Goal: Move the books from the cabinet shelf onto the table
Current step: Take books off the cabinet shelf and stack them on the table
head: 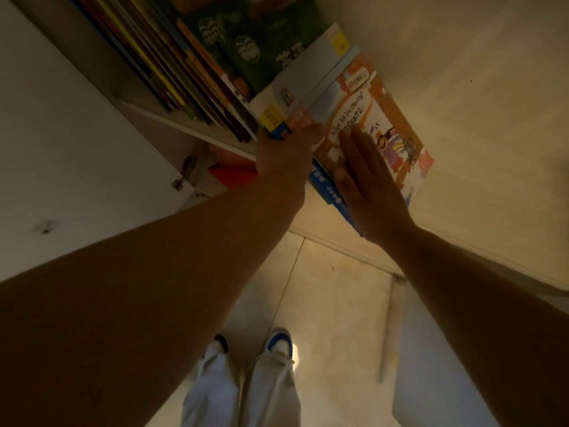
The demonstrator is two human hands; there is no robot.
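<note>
Both of my forearms fill the lower view, reaching up from the bottom corners toward the cabinet. Below them I see pale trousers and a white-and-blue shoe on a tiled floor.

My left hand is at the front edge of the shelf, fingers curled round the lower corner of a bundle of books, thumb side toward me; it grasps them where a blue spine and a yellow label show. My right hand lies flat, fingers straight and together, pressed against the cover of the outermost book, an orange one with a cartoon picture and a speech bubble. That hand curls round nothing; it only presses.

The bundle is tilted and sticks out past the shelf edge, its upper part inside the cabinet against the right wall. A blue book edge shows under my right palm.

To the left, more thin books stand slanted on the shelf, with a dark green one behind them. Below the shelf I can make out something red and a metal hinge on the white door.
</note>
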